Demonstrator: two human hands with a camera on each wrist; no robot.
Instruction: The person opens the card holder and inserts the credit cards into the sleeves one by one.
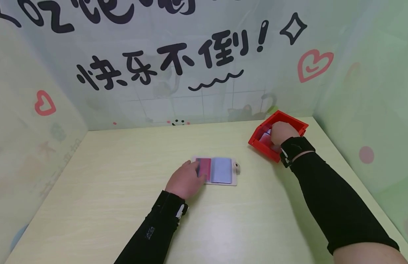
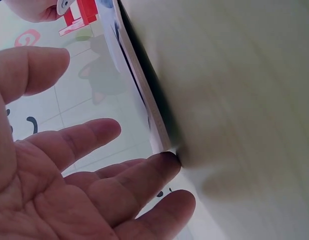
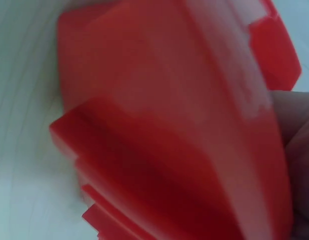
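A flat white holder (image 1: 234, 180) lies on the table, bearing a dark pink panel (image 1: 206, 168) and a pale blue panel (image 1: 221, 170). A small round tab (image 1: 236, 167) with an eye-like dot sticks out at its right end. My left hand (image 1: 185, 179) is at the holder's left end, fingers spread loosely; in the left wrist view a fingertip (image 2: 169, 162) meets its corner. My right hand (image 1: 283, 132) reaches down into a red open box (image 1: 262, 149), over pink and bluish pieces (image 1: 265, 138). Its fingers are hidden by the box wall, so I cannot tell what they hold.
The pale wooden table (image 1: 124, 205) ends at a printed back wall (image 1: 177, 106) with writing. The red box stands near the table's back right corner, close to the green side wall (image 1: 372, 110). Another printed wall (image 1: 32, 146) borders the left side.
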